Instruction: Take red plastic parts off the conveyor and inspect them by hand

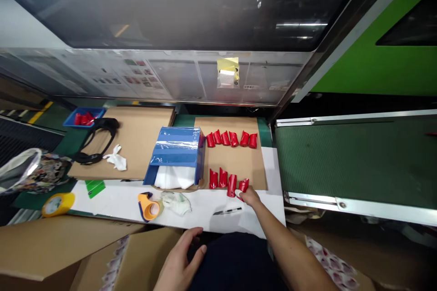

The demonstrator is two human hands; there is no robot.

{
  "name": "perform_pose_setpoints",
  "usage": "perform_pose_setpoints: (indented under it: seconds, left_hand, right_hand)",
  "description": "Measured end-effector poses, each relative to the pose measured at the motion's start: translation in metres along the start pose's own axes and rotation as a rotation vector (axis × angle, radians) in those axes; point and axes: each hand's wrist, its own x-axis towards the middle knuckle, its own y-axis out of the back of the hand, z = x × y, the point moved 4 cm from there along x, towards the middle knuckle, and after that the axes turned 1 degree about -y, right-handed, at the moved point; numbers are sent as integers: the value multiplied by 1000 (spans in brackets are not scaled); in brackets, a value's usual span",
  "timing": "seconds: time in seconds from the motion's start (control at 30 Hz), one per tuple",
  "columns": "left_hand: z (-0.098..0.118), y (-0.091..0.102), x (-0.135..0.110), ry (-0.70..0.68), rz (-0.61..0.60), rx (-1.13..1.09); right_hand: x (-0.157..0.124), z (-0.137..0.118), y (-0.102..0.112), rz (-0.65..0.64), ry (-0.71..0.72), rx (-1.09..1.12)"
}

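My right hand (251,196) reaches to the near edge of a cardboard sheet (235,158), its fingers closed on a short red curved plastic part (243,184). Something small and white shows at those fingertips. Just left of it stands another red part (231,185), slightly over the sheet's edge, with two more red parts farther left. A back row of several similar red parts (225,138) lines the far side of the sheet. Below the table edge, my left hand (182,259) hovers with fingers apart, holding nothing, over an open carton (146,254).
Left of the red parts is a blue bin (175,145) with white bags inside. A tape dispenser (149,208), a pen (227,211) and a yellow tape roll (58,204) lie along the front. A green conveyor belt (355,159) runs on the right.
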Motion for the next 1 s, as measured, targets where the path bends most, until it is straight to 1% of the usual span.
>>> perform_pose_setpoints:
  seconds: [0.2, 0.43, 0.6, 0.73, 0.87, 0.93, 1.0]
  left_hand:
    - [-3, 2, -3, 38, -7, -2]
    - [-3, 2, -3, 44, -40, 12]
    - [-2, -1, -1, 16, -53, 31]
    - [0, -6, 8, -18, -85, 10]
    - [7, -13, 28, -63, -134, 22]
    - [16, -18, 42, -134, -170, 38]
    - [29, -25, 57, -224, -197, 54]
  right_hand:
    - [4, -4, -4, 0, -2, -32]
    - [8, 3, -7, 21, -9, -2]
    - [0, 12, -6, 12, 14, 41]
    - [-9, 18, -4, -42, 41, 73]
    - [-24, 15, 9, -105, 84, 73]
    - [-41, 8, 22, -124, 115, 64]
    - [-65, -4, 40, -122, 165, 62]
